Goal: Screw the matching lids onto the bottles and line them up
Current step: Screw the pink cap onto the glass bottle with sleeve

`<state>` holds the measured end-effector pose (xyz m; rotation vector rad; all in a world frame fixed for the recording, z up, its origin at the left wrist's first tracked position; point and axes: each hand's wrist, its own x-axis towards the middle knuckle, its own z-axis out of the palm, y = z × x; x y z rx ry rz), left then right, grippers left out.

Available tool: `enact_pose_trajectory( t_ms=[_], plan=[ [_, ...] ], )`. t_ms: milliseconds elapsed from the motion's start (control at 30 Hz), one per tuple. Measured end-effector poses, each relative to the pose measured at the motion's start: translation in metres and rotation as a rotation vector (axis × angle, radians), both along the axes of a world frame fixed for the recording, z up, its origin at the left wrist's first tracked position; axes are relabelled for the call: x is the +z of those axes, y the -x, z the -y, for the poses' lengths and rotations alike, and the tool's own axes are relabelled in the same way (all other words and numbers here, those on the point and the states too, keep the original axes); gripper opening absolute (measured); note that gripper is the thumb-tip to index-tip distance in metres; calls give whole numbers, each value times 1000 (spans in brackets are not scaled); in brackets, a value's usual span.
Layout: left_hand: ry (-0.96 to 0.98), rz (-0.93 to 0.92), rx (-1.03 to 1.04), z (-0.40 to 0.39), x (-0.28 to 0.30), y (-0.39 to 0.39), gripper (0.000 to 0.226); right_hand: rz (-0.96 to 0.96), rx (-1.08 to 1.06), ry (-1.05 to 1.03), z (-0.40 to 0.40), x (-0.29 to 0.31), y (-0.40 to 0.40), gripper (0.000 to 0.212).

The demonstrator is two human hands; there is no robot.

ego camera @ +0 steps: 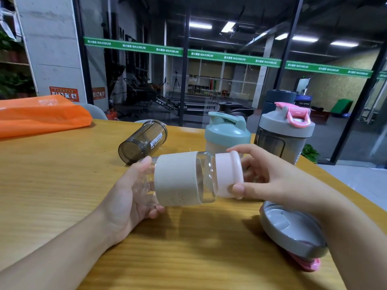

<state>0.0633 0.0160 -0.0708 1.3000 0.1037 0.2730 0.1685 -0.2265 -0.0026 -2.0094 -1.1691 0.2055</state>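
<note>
Nearest us, a grey lid [293, 233] lies upside down on the counter [62, 185]. Our left hand [134, 191] grips the glass bottle [178, 178] sideways above the counter, fingers curled round its base; our right hand [257, 174] pinches its pink lid [228, 174], thumb and fingers clamped.
</note>
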Motion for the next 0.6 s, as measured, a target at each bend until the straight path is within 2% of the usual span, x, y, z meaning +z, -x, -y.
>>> enact_pose_trajectory(
  t_ms=[167, 267, 333, 400, 467, 600],
  plan=[
    [-30, 5, -18, 1, 1, 0, 72, 49, -96, 34, -5, 4, 8, 40],
    [-38, -2, -20, 1, 1, 0, 81, 61, -104, 44, -5, 5, 10, 48],
    [-33, -5, -16, 1, 1, 1, 83, 14, -87, 35, -3, 3, 8, 41],
    [-26, 2, -18, 1, 2, 1, 73, -16, -68, 34, -1, 0, 2, 65],
    [-17, 17, -19, 1, 2, 1, 57, 8, -29, 60, 0, -1, 0, 79],
    [-14, 18, -19, 1, 3, 1, 57, 52, 17, 81, 1, 0, -1, 80]
  ],
)
